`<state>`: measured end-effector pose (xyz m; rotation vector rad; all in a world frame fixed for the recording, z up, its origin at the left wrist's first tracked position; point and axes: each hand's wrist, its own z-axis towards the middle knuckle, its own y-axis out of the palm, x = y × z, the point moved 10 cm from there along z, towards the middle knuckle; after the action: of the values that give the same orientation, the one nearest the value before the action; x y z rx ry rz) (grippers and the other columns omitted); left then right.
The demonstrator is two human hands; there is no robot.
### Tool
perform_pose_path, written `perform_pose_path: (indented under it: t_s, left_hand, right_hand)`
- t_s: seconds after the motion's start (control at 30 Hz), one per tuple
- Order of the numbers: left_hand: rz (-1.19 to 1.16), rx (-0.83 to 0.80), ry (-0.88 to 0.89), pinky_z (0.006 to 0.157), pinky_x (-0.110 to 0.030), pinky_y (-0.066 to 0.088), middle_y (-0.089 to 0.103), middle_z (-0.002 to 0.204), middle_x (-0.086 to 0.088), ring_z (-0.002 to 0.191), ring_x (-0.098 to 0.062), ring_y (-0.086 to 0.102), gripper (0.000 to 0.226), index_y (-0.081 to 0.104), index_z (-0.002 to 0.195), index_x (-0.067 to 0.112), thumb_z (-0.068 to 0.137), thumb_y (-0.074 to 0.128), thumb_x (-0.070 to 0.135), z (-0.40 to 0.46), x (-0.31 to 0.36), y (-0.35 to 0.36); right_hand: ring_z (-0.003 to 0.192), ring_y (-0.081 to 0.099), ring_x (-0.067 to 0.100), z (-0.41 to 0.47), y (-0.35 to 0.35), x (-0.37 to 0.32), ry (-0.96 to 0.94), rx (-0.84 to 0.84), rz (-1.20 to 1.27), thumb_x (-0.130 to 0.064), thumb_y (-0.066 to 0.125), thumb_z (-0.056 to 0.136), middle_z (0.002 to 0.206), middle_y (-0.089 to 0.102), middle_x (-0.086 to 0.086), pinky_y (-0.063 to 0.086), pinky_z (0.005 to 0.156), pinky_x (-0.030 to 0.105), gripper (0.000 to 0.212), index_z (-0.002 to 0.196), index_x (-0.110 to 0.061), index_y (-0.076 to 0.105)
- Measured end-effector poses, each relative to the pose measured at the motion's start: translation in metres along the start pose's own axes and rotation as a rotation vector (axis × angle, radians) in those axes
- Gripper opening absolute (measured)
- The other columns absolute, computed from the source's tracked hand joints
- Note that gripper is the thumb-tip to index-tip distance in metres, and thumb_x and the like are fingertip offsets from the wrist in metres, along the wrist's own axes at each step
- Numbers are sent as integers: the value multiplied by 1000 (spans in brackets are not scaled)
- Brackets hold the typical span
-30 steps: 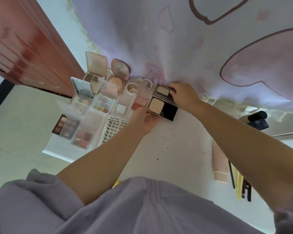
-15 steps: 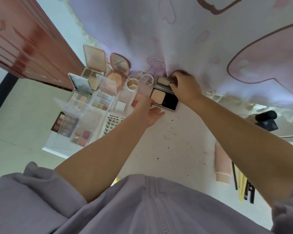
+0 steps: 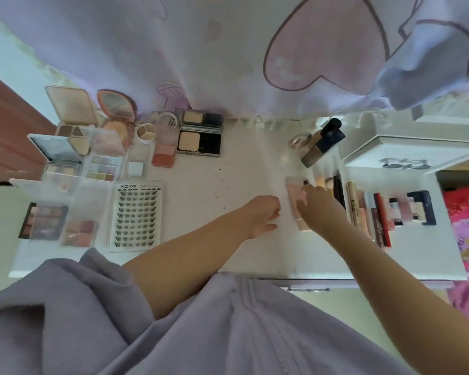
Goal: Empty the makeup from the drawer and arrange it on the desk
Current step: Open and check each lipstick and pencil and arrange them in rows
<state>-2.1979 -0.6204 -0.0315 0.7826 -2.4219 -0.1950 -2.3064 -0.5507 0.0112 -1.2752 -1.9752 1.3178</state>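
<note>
While the white desk (image 3: 228, 169) carries palettes at 9–11 o'clock — lash tray (image 3: 137, 215), black compact (image 3: 200, 137) — right hand (image 3: 321, 209) rests on the pink tube (image 3: 295, 201) at 3, grip unclear; left hand (image 3: 260, 216) loosely curled, empty.

Pink tube (image 3: 293, 196) partly behind right hand (image 3: 320, 209)

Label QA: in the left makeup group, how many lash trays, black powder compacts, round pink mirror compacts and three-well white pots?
lash tray: 1
black powder compact: 1
round pink mirror compact: 1
three-well white pot: 1
Total: 4
</note>
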Motion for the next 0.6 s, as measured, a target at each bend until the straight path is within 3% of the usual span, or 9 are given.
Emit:
perform_pose_path:
  t_s: [0.07, 0.17, 0.3, 0.4, 0.5, 0.6]
  left_hand:
    - [-12, -34, -8, 86, -32, 44, 48, 96, -3, 87, -14, 46, 14, 53, 96, 17, 96, 41, 12, 3, -11, 15]
    - [46, -40, 37, 89, -30, 42, 50, 96, 0, 79, -10, 45, 35, 51, 127, 17, 94, 41, 8, 6, -21, 19]
    - [292, 18, 132, 95, -31, 41, 51, 132, -5, 113, -16, 50, 48, 36, 141, 14, 94, 39, 4, 0, -18, 2]
    - [633, 64, 298, 100, -30, 37, 39, 144, -7, 127, -21, 41, 55, 27, 146, 17, 94, 38, 4, -13, -4, -11]
    - [1314, 203, 670, 114, -35, 19, 16, 154, -9, 141, -24, 17, 65, 14, 149, 16, 92, 44, 8, -39, 17, -12]
    - [1645, 379, 928, 116, -41, 13, 23, 152, -8, 141, -22, 18, 67, 16, 148, 13, 94, 48, 33, -67, 29, -19]
  right_hand:
    - [123, 42, 31, -10, 10, -1, 19, 31, -130, -39, 47, 96, 135, 41, 14, 45, 79, 37, 48, 133, -11, 39]
    - [124, 37, 35, -18, 28, -5, 49, 24, -201, -38, 52, 94, 137, 33, 16, 48, 80, 37, 51, 133, -12, 33]
    - [111, 46, 35, -26, 35, -1, 54, 28, -205, -16, 57, 90, 139, 27, 15, 50, 77, 38, 59, 137, -19, 23]
    - [106, 49, 37, -32, 31, -7, -29, 30, 22, -11, 49, 89, 138, 30, 14, 48, 79, 40, 55, 139, -21, 28]
    - [104, 57, 27, -38, 17, -36, -163, -38, 411, -21, 45, 94, 129, 51, 9, 46, 83, 34, 41, 134, -17, 44]
    - [82, 68, 22, -48, 9, -69, -203, -206, 805, -25, 45, 96, 100, 68, 10, 53, 65, 29, 27, 111, -9, 61]
